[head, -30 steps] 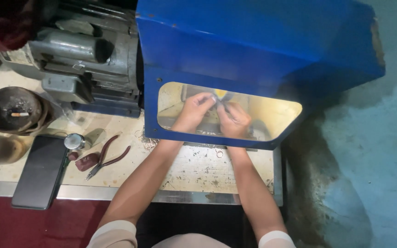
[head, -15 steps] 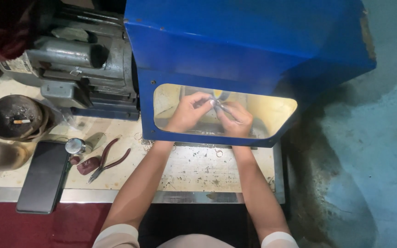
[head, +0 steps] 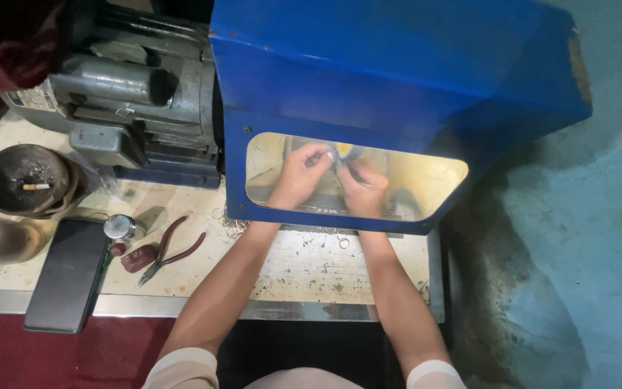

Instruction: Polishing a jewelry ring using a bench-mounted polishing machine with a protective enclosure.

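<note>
Behind the blue hood's window (head: 426, 176), centre frame, the left hand (head: 298, 175) and right hand (head: 363, 189) meet fingertip to fingertip, both pinched on a small pale piece (head: 337, 160) between them, equally near.

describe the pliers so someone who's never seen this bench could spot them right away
Start at the big blue hood and go left along the pale bench top. The pliers lie there between the person's left forearm and a flat black phone. Their thin dark red handles, spread apart, distinguish them from the small round metal tin nearby.
</note>
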